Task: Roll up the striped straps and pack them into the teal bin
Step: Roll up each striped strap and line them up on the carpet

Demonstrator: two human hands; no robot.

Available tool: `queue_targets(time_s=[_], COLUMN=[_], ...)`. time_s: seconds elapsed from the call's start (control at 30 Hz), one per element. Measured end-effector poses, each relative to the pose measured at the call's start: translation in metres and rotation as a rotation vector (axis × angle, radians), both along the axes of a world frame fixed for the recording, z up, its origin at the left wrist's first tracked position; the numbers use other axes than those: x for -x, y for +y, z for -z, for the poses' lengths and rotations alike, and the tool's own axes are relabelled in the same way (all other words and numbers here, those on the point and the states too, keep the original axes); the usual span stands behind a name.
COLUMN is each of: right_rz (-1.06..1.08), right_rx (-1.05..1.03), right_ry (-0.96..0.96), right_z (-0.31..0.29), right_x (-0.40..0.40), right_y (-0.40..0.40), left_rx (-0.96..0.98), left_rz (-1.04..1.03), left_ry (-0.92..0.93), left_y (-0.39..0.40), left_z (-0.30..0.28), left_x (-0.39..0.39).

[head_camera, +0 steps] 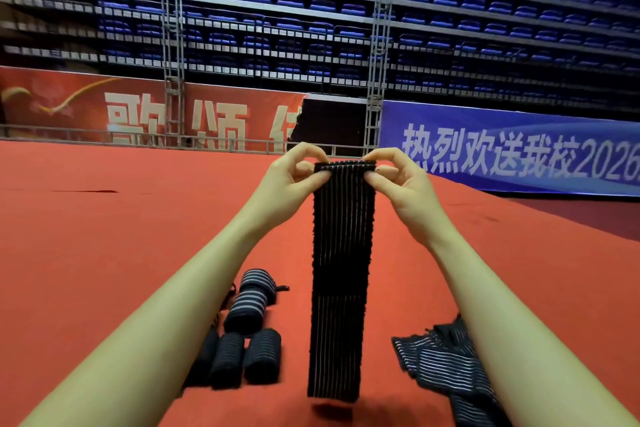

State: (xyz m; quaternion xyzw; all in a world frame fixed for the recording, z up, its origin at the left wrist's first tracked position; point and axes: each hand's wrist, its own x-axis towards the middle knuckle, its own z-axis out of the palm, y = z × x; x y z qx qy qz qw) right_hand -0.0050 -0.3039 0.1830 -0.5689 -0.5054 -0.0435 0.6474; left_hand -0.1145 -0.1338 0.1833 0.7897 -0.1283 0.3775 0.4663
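Note:
A long black strap with thin pale stripes (pixel 341 270) hangs straight down in front of me, its lower end just above the red floor. My left hand (pixel 298 172) pinches its folded top edge at the left corner, and my right hand (pixel 394 173) pinches the right corner. Several rolled striped straps (pixel 247 305) lie on the floor at lower left, under my left forearm. A loose pile of unrolled straps (pixel 443 360) lies at lower right, partly hidden by my right forearm. No teal bin is in view.
Red carpet (pixel 104 253) covers the wide floor around me. A metal rail (pixel 138 139), red and blue banners and tiers of blue seats stand far behind. The carpet's right edge drops to a darker floor (pixel 595 215).

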Motion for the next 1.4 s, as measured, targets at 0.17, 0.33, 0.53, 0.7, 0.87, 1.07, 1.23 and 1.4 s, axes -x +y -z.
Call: queue_targets(time_s=[0.17,0.33,0.53,0.7,0.87,1.07,1.23,1.4], right_rz=[-0.253,-0.278,-0.295,-0.271,-0.171,-0.070,-0.043,-0.153], right_rx=[0.061,0.052,0.007,0.018,-0.002,0.059,0.217,0.188], right_ry=[0.135,0.165,0.296,0.317,0.237,0.244,0.187,0.328], right_z=[0.003,0.011,0.032,0.051,0.068,0.087,0.107,0.129], right_x=[0.002,0.009,0.010,0.011,0.005,0.005,-0.001,-0.002], right_y=[-0.006,0.000,0.002,0.004,0.007,0.013,0.012,0.010], left_rx=[0.036,0.166,0.286,0.297,0.299,0.171,0.232,0.368], left_rz=[0.166,0.270,0.261,0.161,0.067,-0.032,0.033,0.103], left_ry=[0.084,0.108,0.123,0.132,0.163,0.235,0.301,0.335], left_y=[0.006,0.011,0.011,0.010,0.006,0.011,0.010,0.008], left_z=[0.004,0.013,0.032,0.050,0.063,0.083,0.101,0.121], left_x=[0.011,0.016,0.014,0.015,0.013,0.008,0.006,0.012])
